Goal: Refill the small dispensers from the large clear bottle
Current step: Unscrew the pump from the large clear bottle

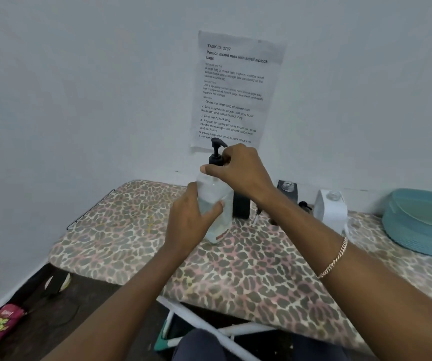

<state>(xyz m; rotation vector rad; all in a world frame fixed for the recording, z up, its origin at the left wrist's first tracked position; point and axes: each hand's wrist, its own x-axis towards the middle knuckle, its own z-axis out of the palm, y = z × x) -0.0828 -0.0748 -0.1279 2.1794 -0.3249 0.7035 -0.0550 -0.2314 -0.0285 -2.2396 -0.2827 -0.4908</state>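
Head view shows both hands working on the large clear bottle (213, 204), which stands upright on the leopard-print counter (248, 269) near the wall. The left hand (191, 220) wraps around the bottle's body, thumb across the front, bracing it. The right hand (238, 170) closes its fingers on the collar of the black pump top (217, 152) at the bottle's neck. Liquid fills only the lower part of the bottle, as far as the blur allows.

Behind the bottle stands a black dispenser (241, 207); a second dark one (287, 190) and a white dispenser (332, 207) stand further right, those two with bare open necks. A loose pump (304, 205) lies between them. A teal basket (423, 222) sits at the far right edge.

The step in hand looks like unscrewing the bottle's pump so it can pour. Whether the collar is loose yet cannot be told. Next, the pump and its dip tube must lift clear, then the bottle must tip over one narrow open neck, slowly, since no funnel is in sight.
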